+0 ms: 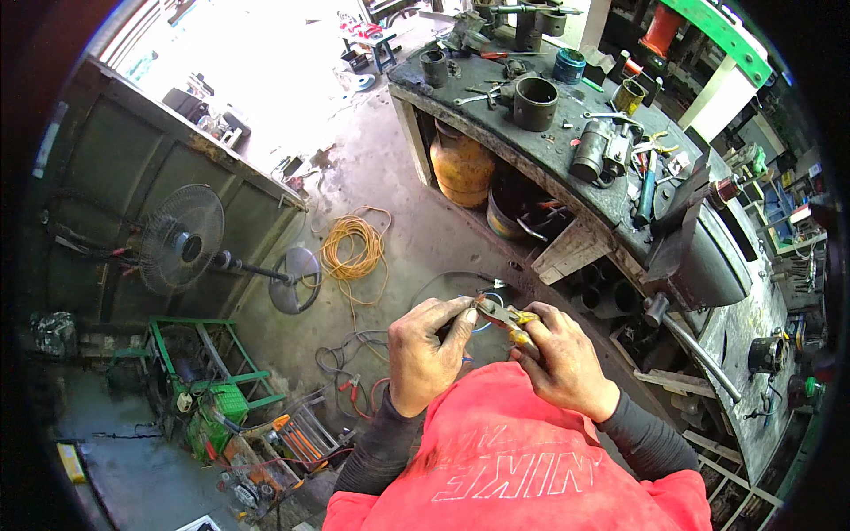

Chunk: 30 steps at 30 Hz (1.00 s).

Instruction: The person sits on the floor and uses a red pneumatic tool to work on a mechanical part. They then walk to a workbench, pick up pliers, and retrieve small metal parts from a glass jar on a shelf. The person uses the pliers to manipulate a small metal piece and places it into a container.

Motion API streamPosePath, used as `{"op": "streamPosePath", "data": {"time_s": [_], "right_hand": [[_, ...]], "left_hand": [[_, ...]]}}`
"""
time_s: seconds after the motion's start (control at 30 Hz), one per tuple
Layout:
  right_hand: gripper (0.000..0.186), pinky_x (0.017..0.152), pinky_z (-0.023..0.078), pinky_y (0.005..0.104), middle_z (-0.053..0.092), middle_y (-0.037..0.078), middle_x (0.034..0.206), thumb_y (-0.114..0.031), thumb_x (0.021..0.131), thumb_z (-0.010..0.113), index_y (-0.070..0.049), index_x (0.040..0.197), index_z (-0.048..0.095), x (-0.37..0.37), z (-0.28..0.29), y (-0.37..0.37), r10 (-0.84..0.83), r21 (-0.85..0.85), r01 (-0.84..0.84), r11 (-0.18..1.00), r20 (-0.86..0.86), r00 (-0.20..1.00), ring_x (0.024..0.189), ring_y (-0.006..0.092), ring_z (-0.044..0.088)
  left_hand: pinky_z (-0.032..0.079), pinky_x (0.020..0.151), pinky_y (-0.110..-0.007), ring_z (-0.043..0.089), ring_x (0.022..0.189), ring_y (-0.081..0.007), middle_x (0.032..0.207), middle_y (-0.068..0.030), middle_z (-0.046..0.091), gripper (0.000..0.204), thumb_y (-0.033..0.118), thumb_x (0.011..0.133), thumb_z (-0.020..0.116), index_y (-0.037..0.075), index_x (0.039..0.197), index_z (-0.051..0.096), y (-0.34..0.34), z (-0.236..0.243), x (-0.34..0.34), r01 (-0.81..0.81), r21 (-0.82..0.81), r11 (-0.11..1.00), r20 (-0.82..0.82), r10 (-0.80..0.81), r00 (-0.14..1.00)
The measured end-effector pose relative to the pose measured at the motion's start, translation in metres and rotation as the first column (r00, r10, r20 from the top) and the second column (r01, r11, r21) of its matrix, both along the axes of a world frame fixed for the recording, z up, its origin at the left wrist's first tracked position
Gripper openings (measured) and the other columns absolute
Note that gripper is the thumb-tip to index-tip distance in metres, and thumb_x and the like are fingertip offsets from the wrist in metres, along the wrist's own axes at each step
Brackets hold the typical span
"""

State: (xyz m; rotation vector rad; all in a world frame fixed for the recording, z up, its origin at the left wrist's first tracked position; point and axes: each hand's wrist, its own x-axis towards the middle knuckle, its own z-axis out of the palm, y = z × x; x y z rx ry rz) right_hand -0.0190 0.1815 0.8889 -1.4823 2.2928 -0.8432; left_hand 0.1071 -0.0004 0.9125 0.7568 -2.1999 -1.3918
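My right hand (pixel 567 358) is wrapped round the yellow handles of a pair of pliers (pixel 499 313), whose metal jaws point left. Thumb and forefinger of my left hand (pixel 427 352) pinch together right at the jaw tips. Whatever small thing sits between those fingers is too small to name. A thin blue wire loops beside the jaws, and I cannot tell whether it is held. Both hands are in front of my red shirt (pixel 522 442), above the floor.
On the right, a dark workbench (pixel 611 199) carries a metal cylinder (pixel 536 103), a motor-like part (pixel 606 149) and a bench vise (pixel 695 257). Coiled orange cable (pixel 352 249) lies on the floor. A pedestal fan (pixel 184 239) and green metal frame (pixel 212 363) stand left.
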Motion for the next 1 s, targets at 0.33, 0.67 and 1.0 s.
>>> {"op": "streamPosePath", "data": {"time_s": [0.33,0.67,1.0], "right_hand": [[0.029,0.099,0.048,0.0389,0.061,0.017,0.129,-0.008,0.089,0.070,0.002,0.116,0.066,-0.015,0.006,0.001,-0.089,-0.093,0.231,0.969,0.737,0.670,0.115,0.0304,0.061],[0.031,0.094,0.049,0.0376,0.059,0.017,0.120,-0.013,0.081,0.084,0.000,0.105,0.071,-0.026,0.011,-0.007,-0.116,-0.363,0.242,0.900,0.336,0.935,0.110,0.0294,0.061],[0.031,0.091,0.052,0.0404,0.056,0.023,0.122,0.002,0.075,0.077,0.001,0.104,0.069,-0.029,0.019,-0.020,0.032,-0.414,0.001,0.910,0.072,0.997,0.105,0.0362,0.064]], "left_hand": [[0.051,0.066,-0.037,0.066,0.071,-0.0288,0.081,-0.0147,0.068,0.012,0.007,0.087,0.075,0.000,0.097,0.075,0.016,-0.007,-0.017,0.067,-0.342,0.937,-0.022,-0.080,0.997],[0.052,0.067,-0.040,0.068,0.074,-0.0323,0.082,-0.0168,0.069,0.013,0.006,0.086,0.074,-0.001,0.096,0.075,0.018,0.010,-0.018,0.165,-0.133,0.977,0.038,-0.161,0.986],[0.052,0.063,-0.039,0.068,0.070,-0.0324,0.081,-0.0167,0.069,0.012,0.008,0.085,0.076,0.000,0.094,0.075,0.028,0.012,-0.012,0.100,-0.080,0.992,0.022,-0.099,0.995]]}}
